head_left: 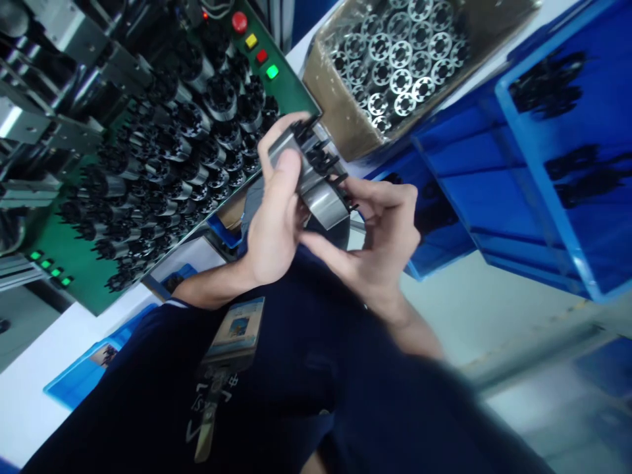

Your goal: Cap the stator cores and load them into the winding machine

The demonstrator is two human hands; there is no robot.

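Note:
My left hand (276,217) is wrapped round a short row of metal rings with black pronged plastic ends, which look like motor stators (326,203). Its thumb presses on the smooth metal side of the upper one. From the other side, my right hand (380,230) curls its thumb and fingers about the lower stator, the fingertips at its black prongs. How many pieces are in the row, I cannot tell exactly. Both hands are in front of my dark clothing, close to the edge of a green machine table (296,99).
Many similar stators (187,151) crowd the green table, beside metal machinery and lit buttons (261,56). A cardboard box (340,135) lined with plastic holds silvery toothed rings (399,52). Blue crates (533,178) with black parts stand at right. A badge (239,326) hangs on my chest.

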